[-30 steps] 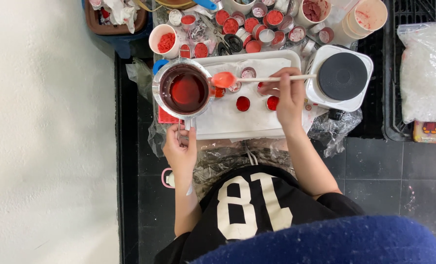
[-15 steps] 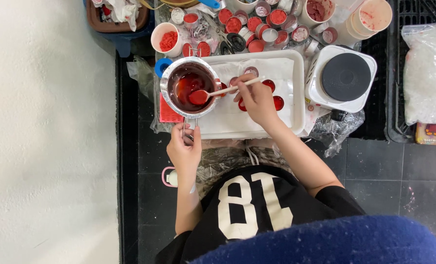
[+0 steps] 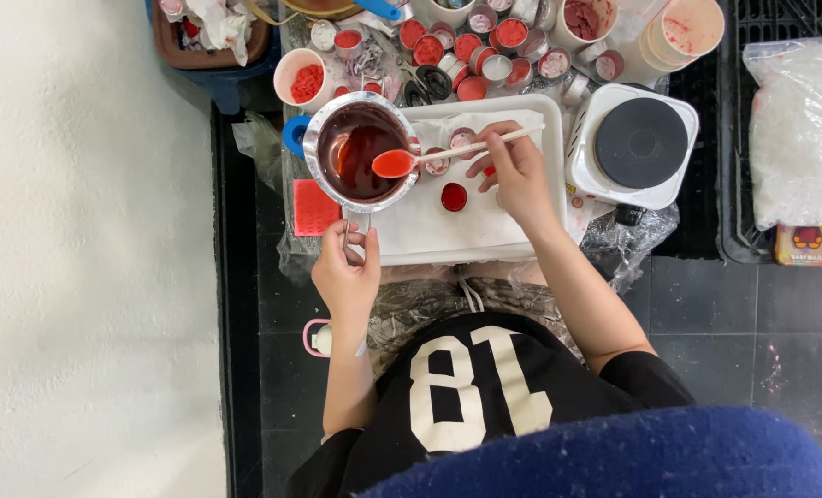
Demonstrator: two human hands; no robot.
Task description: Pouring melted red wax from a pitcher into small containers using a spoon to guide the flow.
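My right hand pinches a spoon of red liquid over the metal pot; left hand closed around pot handle, red inside.

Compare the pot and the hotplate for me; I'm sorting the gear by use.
The pot is shiny metal holding dark red liquid; the hotplate is white with a bare black disc. The left hand grips the pot's handle, and the right hand holds a spoon at its rim; no hand touches the hotplate. Both look round from above.
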